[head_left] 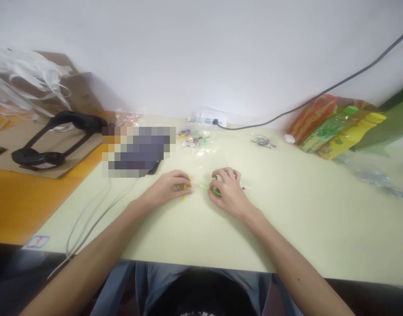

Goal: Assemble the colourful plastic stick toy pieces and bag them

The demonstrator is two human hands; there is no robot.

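The left hand (175, 186), apart from the right hand (228, 191), pinches a yellow stick (185, 187) that I see running near-to-far across the table (191, 237), while the right grips a green piece (217, 192) pointing toward the table's left edge.

The left piece (184, 198) is yellow, the right piece (217, 192) bright green. The table (195, 237) is pale cream, the side desk (10, 210) orange, the cable (270, 120) dark grey. The bag (311, 117) is red with yellowish stripes, the bottle cap (352, 109) green, the pouch (348, 141) yellow.
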